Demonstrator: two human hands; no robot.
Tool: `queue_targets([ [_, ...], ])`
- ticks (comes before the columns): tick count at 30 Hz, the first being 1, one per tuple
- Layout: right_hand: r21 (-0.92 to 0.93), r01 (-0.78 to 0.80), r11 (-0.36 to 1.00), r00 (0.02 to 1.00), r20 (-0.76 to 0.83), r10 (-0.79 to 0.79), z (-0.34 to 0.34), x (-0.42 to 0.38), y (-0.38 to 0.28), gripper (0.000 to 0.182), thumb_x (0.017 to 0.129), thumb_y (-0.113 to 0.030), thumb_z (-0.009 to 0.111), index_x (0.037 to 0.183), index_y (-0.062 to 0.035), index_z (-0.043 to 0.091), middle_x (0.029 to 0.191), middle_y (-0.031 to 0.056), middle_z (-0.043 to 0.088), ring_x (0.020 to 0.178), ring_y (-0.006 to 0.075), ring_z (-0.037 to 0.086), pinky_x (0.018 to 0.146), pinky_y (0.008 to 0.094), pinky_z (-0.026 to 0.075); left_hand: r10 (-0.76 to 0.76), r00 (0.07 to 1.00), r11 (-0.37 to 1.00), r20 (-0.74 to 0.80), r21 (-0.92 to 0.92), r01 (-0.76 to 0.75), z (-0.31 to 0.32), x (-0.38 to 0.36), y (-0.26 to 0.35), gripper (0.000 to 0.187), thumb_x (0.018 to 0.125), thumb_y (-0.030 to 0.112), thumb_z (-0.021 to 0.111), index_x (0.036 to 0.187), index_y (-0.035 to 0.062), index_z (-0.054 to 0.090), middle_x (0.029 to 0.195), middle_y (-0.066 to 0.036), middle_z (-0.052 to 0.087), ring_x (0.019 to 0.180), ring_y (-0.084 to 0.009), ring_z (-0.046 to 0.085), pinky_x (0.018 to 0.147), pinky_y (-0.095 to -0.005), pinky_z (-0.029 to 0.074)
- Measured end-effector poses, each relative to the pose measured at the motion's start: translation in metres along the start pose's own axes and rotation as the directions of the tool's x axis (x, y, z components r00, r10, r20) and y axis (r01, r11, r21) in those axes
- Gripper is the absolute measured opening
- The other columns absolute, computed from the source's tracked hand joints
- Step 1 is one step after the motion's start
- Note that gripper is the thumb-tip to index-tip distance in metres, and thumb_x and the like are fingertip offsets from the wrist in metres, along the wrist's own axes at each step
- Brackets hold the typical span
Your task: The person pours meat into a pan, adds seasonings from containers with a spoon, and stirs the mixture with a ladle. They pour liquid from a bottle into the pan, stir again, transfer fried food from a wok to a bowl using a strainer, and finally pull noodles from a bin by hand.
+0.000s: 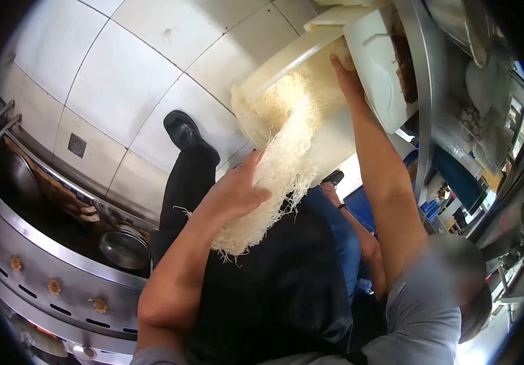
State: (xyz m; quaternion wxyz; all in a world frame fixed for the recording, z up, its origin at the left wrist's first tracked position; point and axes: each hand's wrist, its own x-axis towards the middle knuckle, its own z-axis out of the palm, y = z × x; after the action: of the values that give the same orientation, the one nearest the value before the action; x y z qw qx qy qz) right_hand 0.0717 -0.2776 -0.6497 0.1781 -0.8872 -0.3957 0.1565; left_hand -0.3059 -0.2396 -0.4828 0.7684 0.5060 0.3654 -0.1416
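A long bundle of thin, pale dried noodles (283, 164) is in the grip of my left hand (234, 191), the thumb lying across its near side. Its lower end hangs over my dark apron, and its upper end reaches into the mouth of a cream plastic bin (253, 70). More noodles show inside that bin. My right hand (348, 82) reaches up to the bin's mouth, beside the edge of a white lid (374, 76). One digit of it shows against the bin's inside; the other fingers are hidden, and I cannot tell what they grip.
On the left runs a steel stove (61, 261) with knobs and a metal ladle (123, 246) in its well. White floor tiles (122, 67) and a drain (77, 145) lie beyond. A steel counter (429, 91) stands at right. Close by at right is another person (368, 249).
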Motion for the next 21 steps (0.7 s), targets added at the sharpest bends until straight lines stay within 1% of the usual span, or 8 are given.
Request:
queue_targets([
  [3, -0.236, -0.064, 0.97, 0.997, 0.015, 0.07, 0.015, -0.02, 0.022, 0.072, 0.081, -0.04, 0.069, 0.139, -0.0073, 0.044, 0.141, 0.0188, 0.047, 0.133, 0.0351, 0.04, 0.11, 0.04, 0.031, -0.135, 0.987, 0.99, 0.082, 0.043, 0.132, 0.0, -0.001, -0.004, 0.078, 0.076, 0.02, 0.066, 0.141, -0.0058, 0.032, 0.128, -0.031, 0.053, 0.123, -0.0393, 0.051, 0.103, -0.0384, 0.04],
  [5, -0.158, -0.162, 0.974, 0.969, 0.161, 0.187, -0.012, -0.042, -0.007, 0.068, 0.08, -0.036, 0.069, 0.137, -0.0069, 0.046, 0.137, 0.0185, 0.05, 0.13, 0.0342, 0.043, 0.109, 0.039, 0.033, -0.253, 0.962, 0.96, 0.102, 0.152, 0.236, 0.002, -0.001, -0.003, 0.084, 0.073, 0.02, 0.07, 0.142, -0.0059, 0.031, 0.131, -0.031, 0.051, 0.124, -0.0386, 0.051, 0.103, -0.0384, 0.04],
  [7, -0.089, -0.269, 0.959, 0.91, 0.303, 0.284, -0.027, -0.055, -0.023, 0.063, 0.08, -0.033, 0.069, 0.134, -0.0066, 0.047, 0.133, 0.0181, 0.052, 0.127, 0.0333, 0.047, 0.107, 0.0381, 0.035, -0.259, 0.957, 0.965, 0.13, 0.086, 0.249, 0.004, 0.006, -0.014, 0.086, 0.073, 0.019, 0.072, 0.145, -0.003, 0.03, 0.134, -0.029, 0.049, 0.126, -0.0339, 0.05, 0.104, -0.037, 0.039],
  [8, -0.2, -0.25, 0.947, 0.931, 0.219, 0.292, -0.028, -0.059, -0.019, 0.065, 0.081, -0.034, 0.069, 0.136, -0.0068, 0.046, 0.135, 0.0179, 0.052, 0.129, 0.0333, 0.046, 0.108, 0.037, 0.034, -0.267, 0.95, 0.963, 0.163, 0.024, 0.267, 0.004, 0.011, -0.019, 0.088, 0.074, 0.018, 0.075, 0.147, -0.0002, 0.028, 0.138, -0.026, 0.048, 0.127, -0.0291, 0.049, 0.105, -0.0357, 0.038],
  [11, -0.331, -0.228, 0.916, 0.962, 0.071, 0.265, -0.016, -0.045, 0.039, 0.07, 0.082, -0.037, 0.069, 0.14, -0.0063, 0.043, 0.137, 0.0182, 0.05, 0.13, 0.0338, 0.044, 0.11, 0.0363, 0.032, -0.235, 0.954, 0.956, 0.184, -0.135, 0.262, 0.0, 0.022, -0.015, 0.095, 0.07, 0.018, 0.077, 0.146, -0.0045, 0.024, 0.137, -0.027, 0.049, 0.125, -0.0327, 0.051, 0.102, -0.0367, 0.041],
  [16, -0.147, -0.047, 0.988, 0.997, -0.07, 0.037, -0.017, 0.004, -0.016, 0.086, 0.079, -0.048, 0.073, 0.144, -0.0033, 0.038, 0.14, 0.0205, 0.048, 0.133, 0.0357, 0.041, 0.113, 0.0381, 0.028, -0.195, 0.969, 0.959, 0.15, -0.18, 0.22, 0.007, 0.042, -0.031, 0.095, 0.071, 0.017, 0.076, 0.148, -0.0026, 0.023, 0.138, -0.025, 0.049, 0.127, -0.0318, 0.05, 0.105, -0.0361, 0.038],
  [19, -0.186, -0.04, 0.982, 0.999, -0.026, 0.035, -0.002, -0.011, 0.004, 0.09, 0.076, -0.05, 0.075, 0.144, -0.0021, 0.038, 0.138, 0.0222, 0.05, 0.133, 0.0356, 0.041, 0.113, 0.0391, 0.029, -0.173, 0.977, 0.971, 0.122, -0.145, 0.19, 0.014, 0.043, -0.042, 0.095, 0.071, 0.019, 0.076, 0.148, -0.001, 0.023, 0.138, -0.024, 0.049, 0.128, -0.0316, 0.049, 0.107, -0.036, 0.036],
  [21, -0.15, -0.039, 0.988, 0.955, 0.285, 0.081, 0.002, -0.023, 0.022, 0.09, 0.074, -0.048, 0.077, 0.143, -0.0045, 0.04, 0.138, 0.0225, 0.049, 0.134, 0.0314, 0.041, 0.111, 0.0378, 0.032, -0.158, 0.981, 0.98, 0.109, -0.104, 0.169, 0.012, 0.042, -0.035, 0.095, 0.071, 0.019, 0.076, 0.148, 0.0002, 0.024, 0.138, -0.024, 0.049, 0.128, -0.0313, 0.049, 0.107, -0.0359, 0.035],
])
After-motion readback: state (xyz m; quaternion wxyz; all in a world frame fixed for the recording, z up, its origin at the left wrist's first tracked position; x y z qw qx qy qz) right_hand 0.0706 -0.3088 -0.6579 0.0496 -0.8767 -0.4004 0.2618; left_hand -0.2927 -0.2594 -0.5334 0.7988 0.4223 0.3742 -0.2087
